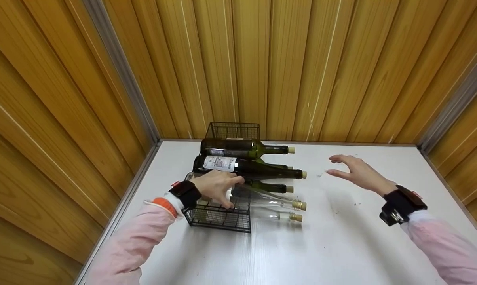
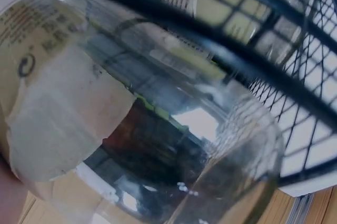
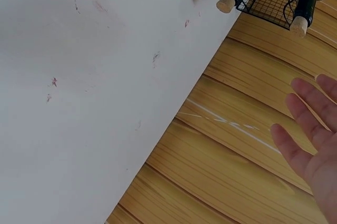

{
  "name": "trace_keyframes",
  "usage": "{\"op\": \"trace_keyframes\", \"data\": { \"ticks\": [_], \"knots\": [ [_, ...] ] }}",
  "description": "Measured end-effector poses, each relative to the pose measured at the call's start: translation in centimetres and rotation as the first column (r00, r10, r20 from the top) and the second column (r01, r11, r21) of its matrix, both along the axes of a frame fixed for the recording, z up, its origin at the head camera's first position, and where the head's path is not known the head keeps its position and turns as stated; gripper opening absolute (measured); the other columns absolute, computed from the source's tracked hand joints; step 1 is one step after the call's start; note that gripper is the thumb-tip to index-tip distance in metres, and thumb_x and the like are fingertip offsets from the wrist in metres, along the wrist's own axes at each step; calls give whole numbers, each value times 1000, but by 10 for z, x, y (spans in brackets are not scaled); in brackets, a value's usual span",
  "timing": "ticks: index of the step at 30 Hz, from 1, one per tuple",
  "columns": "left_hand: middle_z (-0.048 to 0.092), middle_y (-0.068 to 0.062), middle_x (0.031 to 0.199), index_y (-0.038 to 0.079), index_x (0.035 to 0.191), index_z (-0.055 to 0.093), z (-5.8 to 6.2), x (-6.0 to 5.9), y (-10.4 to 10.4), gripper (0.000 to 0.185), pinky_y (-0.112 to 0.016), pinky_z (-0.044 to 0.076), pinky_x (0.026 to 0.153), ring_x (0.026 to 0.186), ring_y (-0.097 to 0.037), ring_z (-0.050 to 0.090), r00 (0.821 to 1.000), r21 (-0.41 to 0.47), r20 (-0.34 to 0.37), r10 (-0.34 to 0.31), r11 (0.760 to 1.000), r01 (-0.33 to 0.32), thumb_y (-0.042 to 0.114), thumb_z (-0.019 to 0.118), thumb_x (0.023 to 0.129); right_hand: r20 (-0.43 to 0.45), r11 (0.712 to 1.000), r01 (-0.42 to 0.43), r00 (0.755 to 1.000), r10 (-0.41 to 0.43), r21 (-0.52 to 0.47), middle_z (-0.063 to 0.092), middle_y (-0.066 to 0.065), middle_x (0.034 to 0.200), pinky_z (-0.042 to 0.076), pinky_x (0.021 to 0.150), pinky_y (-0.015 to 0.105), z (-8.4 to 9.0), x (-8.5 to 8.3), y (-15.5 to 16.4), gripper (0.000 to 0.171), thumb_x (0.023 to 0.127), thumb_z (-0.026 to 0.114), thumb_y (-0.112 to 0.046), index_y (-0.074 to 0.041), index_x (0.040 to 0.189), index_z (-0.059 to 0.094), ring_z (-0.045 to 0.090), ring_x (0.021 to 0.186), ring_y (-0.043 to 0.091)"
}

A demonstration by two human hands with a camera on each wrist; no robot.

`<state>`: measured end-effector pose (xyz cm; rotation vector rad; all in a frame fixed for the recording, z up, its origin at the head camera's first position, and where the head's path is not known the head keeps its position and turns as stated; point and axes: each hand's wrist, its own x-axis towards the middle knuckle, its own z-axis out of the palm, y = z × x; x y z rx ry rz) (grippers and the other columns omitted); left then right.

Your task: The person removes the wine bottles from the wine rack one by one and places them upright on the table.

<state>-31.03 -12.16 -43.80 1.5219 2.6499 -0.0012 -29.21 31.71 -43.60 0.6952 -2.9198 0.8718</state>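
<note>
My left hand (image 1: 218,187) grips a clear glass bottle (image 1: 264,199) that lies on its side, its corked neck pointing right. Close up in the left wrist view, this clear bottle shows a torn label, with the black wire rack (image 2: 237,50) behind its glass. A second clear corked bottle (image 1: 268,214) lies below it in the rack. Just behind the hand is a dark bottle with a white label (image 1: 258,168). Over the right part of the table, my right hand (image 1: 361,173) is held in the air, its fingers loosely spread around nothing.
Several green corked bottles lie in the rack, one on top at the back (image 1: 234,148). Their corks stick out to the right over the white table (image 1: 293,253). Wood-look panels (image 1: 286,71) stand behind and at both sides.
</note>
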Motion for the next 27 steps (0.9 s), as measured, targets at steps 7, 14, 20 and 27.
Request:
{"op": "trace_keyframes", "data": {
  "ticks": [7, 14, 20, 27],
  "knots": [
    [55, 2, 83, 12, 119, 46, 22, -1, 0, 70, -24, 40, 51, 65, -10, 48, 1000, 73, -29, -5, 997, 7, 47, 73, 65, 1, 1000, -4, 1000, 4, 8, 51, 19, 118, 29, 90, 52, 4, -2, -1, 65, 86, 54, -48, 3, 126, 46, 41, 113, 35],
    [56, 1, 100, 16, 121, 43, 47, 1, 10, 71, -24, 42, 59, 79, -12, 51, 998, 191, -12, 67, 980, -63, 51, 70, 65, -7, 1000, 2, 1000, -2, -4, 51, 21, 119, 30, 90, 53, 8, -6, 0, 64, 87, 52, -46, 4, 127, 44, 39, 115, 37],
    [54, 2, 114, 20, 120, 42, 61, -1, 27, 67, -24, 43, 65, 91, -12, 52, 993, 382, 30, 113, 917, -116, 48, 68, 65, -13, 1000, 6, 1000, -7, -12, 50, 23, 118, 29, 89, 55, 11, -9, -1, 64, 89, 51, -45, 5, 127, 43, 38, 115, 39],
    [55, 0, 113, 13, 120, 44, 78, -2, 63, 67, -28, 44, 75, 95, -14, 53, 995, 578, 61, 84, 810, -104, 42, 73, 67, -44, 999, 22, 999, -24, -45, 50, 25, 117, 29, 88, 58, 19, -10, -2, 56, 90, 52, -38, 4, 127, 43, 41, 112, 40]
  ]
}}
